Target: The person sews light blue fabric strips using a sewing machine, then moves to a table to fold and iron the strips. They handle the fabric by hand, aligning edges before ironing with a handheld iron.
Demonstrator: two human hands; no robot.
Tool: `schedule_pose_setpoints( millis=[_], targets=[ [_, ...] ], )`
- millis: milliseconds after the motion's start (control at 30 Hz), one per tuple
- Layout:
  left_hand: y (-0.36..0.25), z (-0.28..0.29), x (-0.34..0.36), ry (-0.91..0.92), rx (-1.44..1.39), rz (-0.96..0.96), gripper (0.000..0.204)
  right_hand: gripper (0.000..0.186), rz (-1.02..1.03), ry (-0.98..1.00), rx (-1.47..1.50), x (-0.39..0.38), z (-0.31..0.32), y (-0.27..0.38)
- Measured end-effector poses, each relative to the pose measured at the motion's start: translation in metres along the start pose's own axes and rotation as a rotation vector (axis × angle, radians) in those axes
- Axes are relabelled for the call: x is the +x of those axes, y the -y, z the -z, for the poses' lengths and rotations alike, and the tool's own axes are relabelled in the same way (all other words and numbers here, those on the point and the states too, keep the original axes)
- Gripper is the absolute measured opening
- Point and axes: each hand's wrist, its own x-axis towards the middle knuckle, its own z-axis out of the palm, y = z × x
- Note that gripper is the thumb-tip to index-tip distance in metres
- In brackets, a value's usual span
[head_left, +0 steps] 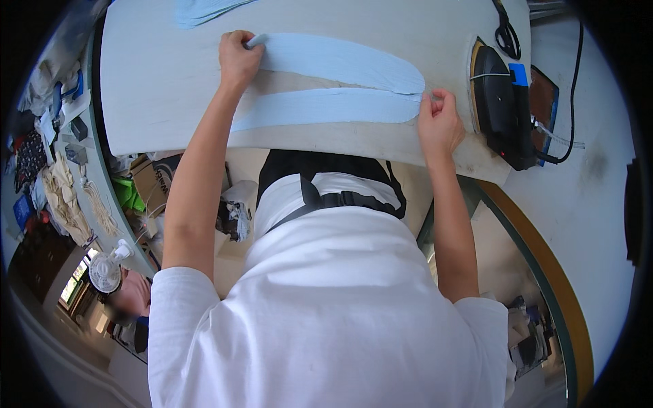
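Observation:
A light blue fabric piece (pixel 333 54) lies on a pale padded table (pixel 163 88), its two long arms joined at the right end and spread apart toward the left. My left hand (pixel 239 60) pinches the left end of the farther arm, where a small corner is turned up between thumb and fingers. At the joined right end, the fingertips of my right hand (pixel 442 124) are closed on the cloth's edge. The nearer arm of the fabric lies flat close to the table's front edge; its left end is partly behind my left forearm.
To the right, a black iron (pixel 500 102) rests beside my right hand, its cord trailing right. Black-handled scissors (pixel 507 37) lie beyond it. Another light blue cloth (pixel 204 10) is at the far left. A cluttered side table (pixel 112 177) stands left; a person sits near a fan (pixel 105 272).

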Motion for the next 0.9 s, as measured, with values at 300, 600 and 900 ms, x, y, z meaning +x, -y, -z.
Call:
schedule_pose_setpoints(
  millis=[300,600,900],
  targets=[
    [0.012,0.018,0.024,-0.147,-0.008,0.045,0.023,0.02,0.3,-0.029,0.013,-0.001,-0.012,0.009],
    [-0.032,0.002,-0.03,0.123,0.105,-0.822,0.022,0.012,0.05,-0.071,0.106,-0.011,-0.009,0.004],
    [-0.097,-0.041,-0.065,0.278,-0.172,-0.846,0.02,0.013,-0.189,-0.118,0.244,-0.02,-0.003,-0.013]
  ],
)
